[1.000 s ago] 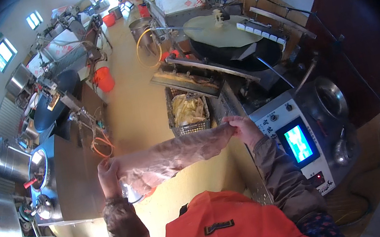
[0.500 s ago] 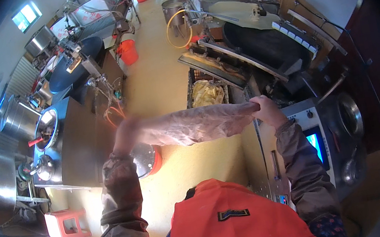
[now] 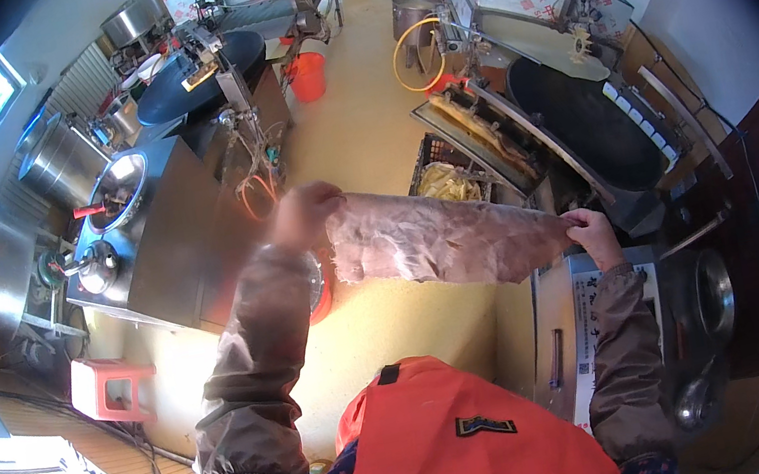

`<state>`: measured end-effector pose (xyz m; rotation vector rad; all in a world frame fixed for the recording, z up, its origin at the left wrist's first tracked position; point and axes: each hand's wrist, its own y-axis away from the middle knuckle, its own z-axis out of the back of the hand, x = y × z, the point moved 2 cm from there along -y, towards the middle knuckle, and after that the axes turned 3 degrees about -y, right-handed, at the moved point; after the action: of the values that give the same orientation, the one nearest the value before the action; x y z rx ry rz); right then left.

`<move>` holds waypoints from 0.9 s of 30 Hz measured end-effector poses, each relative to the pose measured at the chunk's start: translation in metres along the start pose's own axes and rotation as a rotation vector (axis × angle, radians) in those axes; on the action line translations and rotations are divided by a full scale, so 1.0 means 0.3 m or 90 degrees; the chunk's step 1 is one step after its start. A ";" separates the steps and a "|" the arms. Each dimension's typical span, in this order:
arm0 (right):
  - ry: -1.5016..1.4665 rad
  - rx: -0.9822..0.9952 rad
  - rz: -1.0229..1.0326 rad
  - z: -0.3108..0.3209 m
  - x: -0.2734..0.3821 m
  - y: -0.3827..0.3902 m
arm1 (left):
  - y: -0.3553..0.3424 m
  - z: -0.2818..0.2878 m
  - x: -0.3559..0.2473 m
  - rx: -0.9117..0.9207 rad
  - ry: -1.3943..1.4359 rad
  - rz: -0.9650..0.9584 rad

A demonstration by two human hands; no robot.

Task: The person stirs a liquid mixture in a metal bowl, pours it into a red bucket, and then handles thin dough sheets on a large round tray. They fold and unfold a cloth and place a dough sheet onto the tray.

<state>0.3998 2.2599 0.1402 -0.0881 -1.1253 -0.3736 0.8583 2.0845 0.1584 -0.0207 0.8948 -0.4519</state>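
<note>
Stretched between my hands in mid-air is a thin, wrinkled, brownish pancake-like sheet [image 3: 446,240] with a ragged left edge. My left hand [image 3: 305,215], somewhat blurred, grips its upper left corner. At the lower right end, my right hand [image 3: 592,235] pinches the sheet between thumb and fingers. The sheet slopes down toward the right and hangs above the floor. Just beyond it, a dark plastic crate [image 3: 425,150] holds crumpled yellowish pieces [image 3: 447,182], partly hidden by the sheet.
To the right stands a machine with a large black round griddle [image 3: 572,117] and a slanted tray [image 3: 483,132]. A steel counter [image 3: 181,236] with a metal bowl [image 3: 122,186] is at left. Nearby are an orange bucket [image 3: 308,77] and a pink stool [image 3: 112,389].
My hands and the sheet have shifted right in the picture. The left hand has risen and the right has lowered, so the sheet tilts and spreads wider. The whole view has swung too.
</note>
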 end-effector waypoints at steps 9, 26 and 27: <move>0.333 -0.045 0.150 0.000 0.098 -0.018 | 0.002 0.001 -0.009 -0.104 -0.090 0.000; -0.852 -0.209 -0.320 -0.503 -0.210 0.166 | 0.442 -0.275 -0.522 0.244 -0.029 -0.570; -0.837 -0.160 -0.311 -0.531 -0.215 0.169 | 0.451 -0.324 -0.504 0.317 -0.057 -0.577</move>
<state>0.5303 2.2826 0.0194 -0.3090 -2.4063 -0.9603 0.7536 2.2820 0.1827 0.0103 0.6242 -1.4979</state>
